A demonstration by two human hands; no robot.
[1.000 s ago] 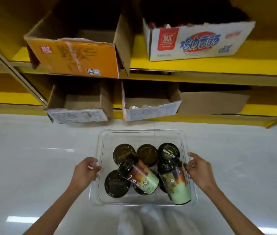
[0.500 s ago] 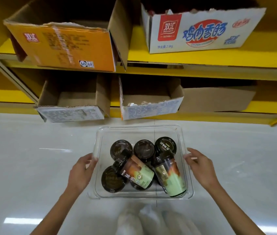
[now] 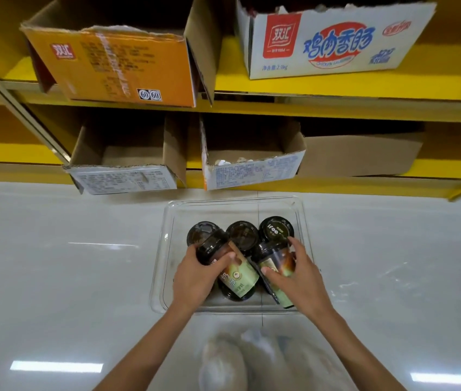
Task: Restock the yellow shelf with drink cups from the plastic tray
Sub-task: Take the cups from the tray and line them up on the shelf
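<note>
A clear plastic tray (image 3: 232, 206) rests on the pale floor in front of the yellow shelf (image 3: 336, 86). Several dark-lidded drink cups stand upright inside it, such as the one at the back right (image 3: 275, 228). Two more cups lie tilted on top of them. My left hand (image 3: 195, 275) is wrapped around the left tilted cup (image 3: 237, 273), just below its dark lid. My right hand (image 3: 297, 275) is closed around the right tilted cup (image 3: 275, 256). Both cups have brown and green labels.
The lower shelf level holds an open cardboard box on the left (image 3: 127, 176), a white-fronted box in the middle (image 3: 251, 173) and a brown box on the right (image 3: 364, 156). Above sit an orange box (image 3: 116, 66) and a white printed box (image 3: 333, 43). My feet (image 3: 237, 362) are below the tray.
Both hands left the tray's side rims and moved inward onto the two tilted cups, closing on them. The view has shifted closer to the shelf.
</note>
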